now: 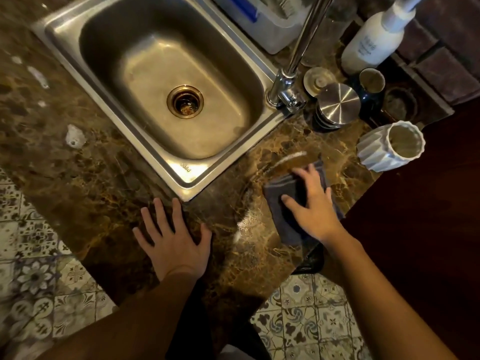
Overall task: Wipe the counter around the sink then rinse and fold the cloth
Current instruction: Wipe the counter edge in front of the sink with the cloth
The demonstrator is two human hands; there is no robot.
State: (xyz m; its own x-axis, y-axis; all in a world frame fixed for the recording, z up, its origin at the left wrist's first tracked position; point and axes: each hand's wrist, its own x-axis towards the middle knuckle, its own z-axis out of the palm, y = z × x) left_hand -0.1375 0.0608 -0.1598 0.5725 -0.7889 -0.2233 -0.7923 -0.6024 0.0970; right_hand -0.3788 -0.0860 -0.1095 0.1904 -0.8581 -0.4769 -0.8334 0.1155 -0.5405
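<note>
A folded dark grey cloth (279,203) lies on the brown marble counter (109,178), just right of the near corner of the steel sink (161,162). My right hand (310,203) presses flat on the cloth with fingers spread. Wet streaks shine on the counter around the cloth. My left hand (174,237) rests flat on the bare counter in front of the sink's corner, fingers apart, holding nothing. The sink basin looks empty, its drain (185,101) in the middle.
A chrome faucet (293,74) rises at the sink's right rim. Behind it stand a steel-lidded canister (337,100), a white bottle (371,40), small cups and a ribbed white cup (392,146). A dish rack (265,19) sits behind the sink. Patterned floor tiles (52,281) show below the counter edge.
</note>
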